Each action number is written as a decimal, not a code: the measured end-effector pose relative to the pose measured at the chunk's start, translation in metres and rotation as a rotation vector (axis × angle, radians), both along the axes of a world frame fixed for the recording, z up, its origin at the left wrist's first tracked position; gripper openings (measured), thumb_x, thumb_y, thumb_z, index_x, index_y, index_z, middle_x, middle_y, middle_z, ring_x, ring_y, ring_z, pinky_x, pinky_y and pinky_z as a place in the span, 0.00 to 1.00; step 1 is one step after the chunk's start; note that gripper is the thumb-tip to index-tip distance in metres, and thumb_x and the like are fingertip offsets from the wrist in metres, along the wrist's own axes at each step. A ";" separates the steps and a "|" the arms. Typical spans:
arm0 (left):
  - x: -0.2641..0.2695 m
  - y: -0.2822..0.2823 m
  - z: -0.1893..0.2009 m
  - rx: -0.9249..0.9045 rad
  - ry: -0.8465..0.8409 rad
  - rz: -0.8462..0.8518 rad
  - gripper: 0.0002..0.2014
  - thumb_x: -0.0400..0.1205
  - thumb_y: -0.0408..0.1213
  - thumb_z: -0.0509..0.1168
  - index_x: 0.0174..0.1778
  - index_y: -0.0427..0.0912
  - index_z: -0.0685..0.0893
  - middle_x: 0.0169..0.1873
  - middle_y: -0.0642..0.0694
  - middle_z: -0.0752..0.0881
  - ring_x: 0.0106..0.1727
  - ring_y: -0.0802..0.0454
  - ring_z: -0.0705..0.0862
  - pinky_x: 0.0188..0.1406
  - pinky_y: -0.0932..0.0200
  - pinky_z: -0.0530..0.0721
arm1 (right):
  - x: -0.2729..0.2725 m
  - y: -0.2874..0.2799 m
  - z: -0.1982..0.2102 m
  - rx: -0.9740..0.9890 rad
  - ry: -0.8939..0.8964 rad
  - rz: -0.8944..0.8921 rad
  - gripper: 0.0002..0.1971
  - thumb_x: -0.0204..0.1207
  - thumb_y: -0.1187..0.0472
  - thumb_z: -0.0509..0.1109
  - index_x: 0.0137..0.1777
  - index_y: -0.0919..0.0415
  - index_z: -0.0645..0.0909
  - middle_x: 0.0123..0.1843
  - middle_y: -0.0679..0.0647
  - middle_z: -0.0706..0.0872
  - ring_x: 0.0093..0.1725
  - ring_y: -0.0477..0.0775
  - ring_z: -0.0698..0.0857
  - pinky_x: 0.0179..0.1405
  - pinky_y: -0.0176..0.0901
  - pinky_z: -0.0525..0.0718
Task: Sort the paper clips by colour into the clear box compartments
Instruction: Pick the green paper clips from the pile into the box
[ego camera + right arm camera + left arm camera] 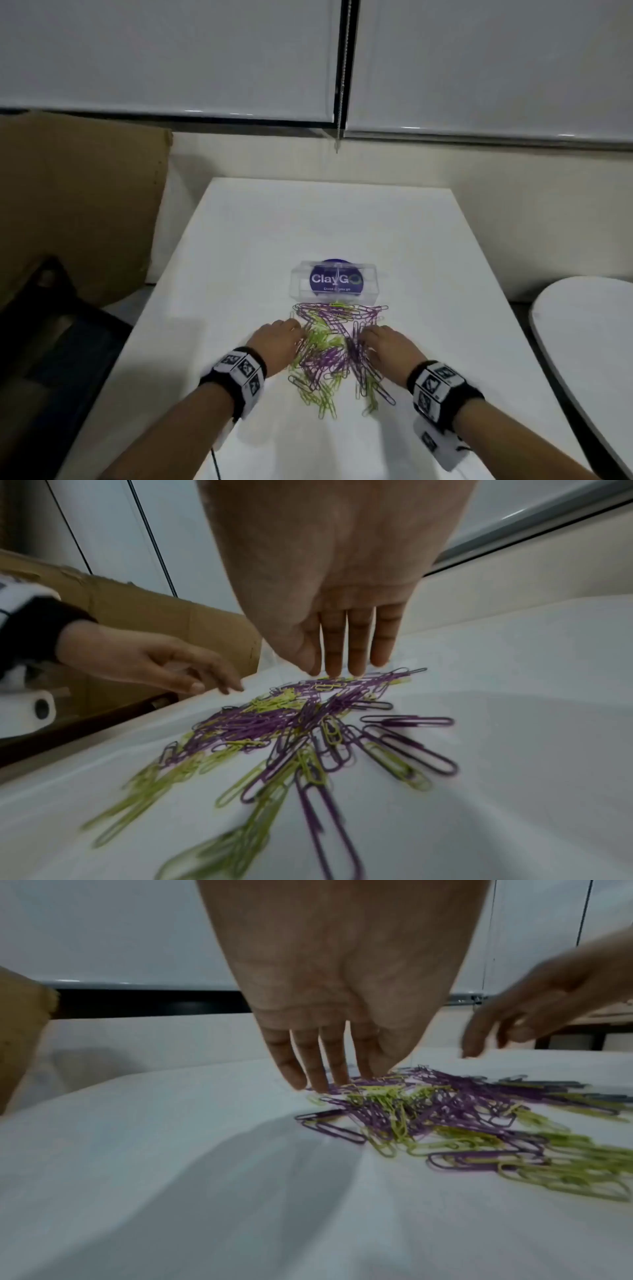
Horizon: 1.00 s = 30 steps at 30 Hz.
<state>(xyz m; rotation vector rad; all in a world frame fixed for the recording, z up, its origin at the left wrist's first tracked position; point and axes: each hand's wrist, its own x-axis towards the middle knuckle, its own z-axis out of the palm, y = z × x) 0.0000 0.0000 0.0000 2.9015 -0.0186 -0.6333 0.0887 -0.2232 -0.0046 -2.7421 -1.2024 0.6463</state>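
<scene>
A loose heap of purple and yellow-green paper clips (334, 349) lies on the white table (428, 246), mixed together. Just behind it stands the clear box (334, 282), with a purple round label showing through it and nothing visible inside. My left hand (282, 341) is at the heap's left edge, fingers (310, 1066) straight and pointing down, tips touching the clips (428, 1112). My right hand (385, 344) is at the heap's right edge, fingers (356, 642) straight, tips on the clips (301, 723). Neither hand holds a clip.
A brown cardboard sheet (78, 205) leans at the left beyond the table edge, with a dark chair (51, 342) below it. A second white tabletop (589, 342) sits to the right. A white roll (31, 712) lies off the table's left side.
</scene>
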 end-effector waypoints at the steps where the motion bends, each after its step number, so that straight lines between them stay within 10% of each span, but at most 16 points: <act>1: 0.007 -0.005 -0.004 0.020 0.006 -0.027 0.24 0.86 0.37 0.51 0.80 0.46 0.61 0.81 0.45 0.61 0.79 0.46 0.65 0.75 0.50 0.67 | 0.005 0.008 -0.005 -0.022 -0.013 0.001 0.25 0.83 0.61 0.54 0.80 0.59 0.61 0.82 0.55 0.64 0.79 0.56 0.65 0.76 0.47 0.66; 7: 0.000 -0.023 -0.033 0.082 0.077 -0.070 0.29 0.87 0.49 0.44 0.83 0.47 0.43 0.84 0.45 0.42 0.85 0.44 0.45 0.83 0.47 0.52 | 0.000 0.017 -0.037 -0.189 0.057 -0.053 0.32 0.84 0.45 0.46 0.83 0.58 0.42 0.86 0.55 0.41 0.85 0.58 0.43 0.84 0.52 0.50; 12: -0.014 -0.022 -0.044 0.085 0.051 -0.098 0.44 0.68 0.61 0.23 0.83 0.48 0.44 0.84 0.45 0.44 0.85 0.42 0.44 0.83 0.46 0.47 | -0.023 0.005 -0.032 -0.137 -0.004 -0.043 0.48 0.62 0.38 0.24 0.81 0.57 0.54 0.84 0.54 0.56 0.83 0.58 0.56 0.80 0.51 0.59; 17: 0.001 -0.014 -0.033 0.040 -0.074 -0.034 0.30 0.84 0.54 0.37 0.82 0.46 0.56 0.83 0.45 0.57 0.83 0.47 0.56 0.80 0.50 0.58 | 0.006 0.026 -0.026 0.044 -0.077 -0.026 0.25 0.85 0.54 0.52 0.80 0.61 0.59 0.83 0.57 0.61 0.82 0.58 0.60 0.81 0.51 0.57; 30: 0.007 -0.018 -0.044 0.050 -0.019 -0.115 0.25 0.88 0.44 0.46 0.83 0.46 0.52 0.84 0.45 0.50 0.85 0.45 0.51 0.84 0.50 0.54 | 0.007 0.029 -0.041 -0.061 0.029 -0.035 0.27 0.86 0.53 0.48 0.83 0.58 0.48 0.86 0.53 0.48 0.85 0.53 0.49 0.83 0.50 0.52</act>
